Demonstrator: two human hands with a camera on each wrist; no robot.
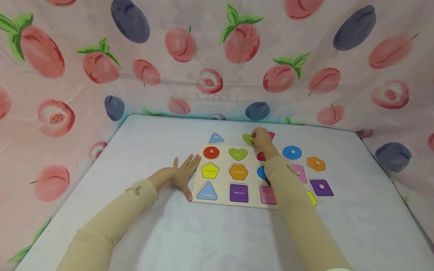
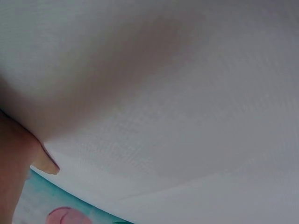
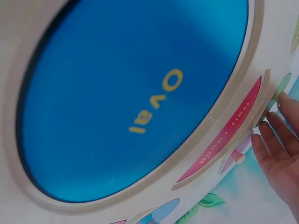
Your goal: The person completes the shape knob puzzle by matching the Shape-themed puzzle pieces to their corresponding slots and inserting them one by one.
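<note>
Well, the left hand [image 1: 183,174] is spread wide at the left edge of the board [image 1: 223,182]. Past the far edge, the right hand [image 1: 262,137] pinches the green piece [image 1: 247,139]. A pink piece [image 1: 272,134] peeks out beside it, a blue piece [image 1: 288,153] lies farther right, and table [image 1: 203,237] stretches nearer than both hands.

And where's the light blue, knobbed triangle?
In the head view, the light blue, knobbed triangle lies beyond the pale board, near its far left corner, just behind the red, knobbed circle.

Green piece [image 1: 247,139] (partly hidden), just beyond puzzle board [image 1: 223,162].
</note>
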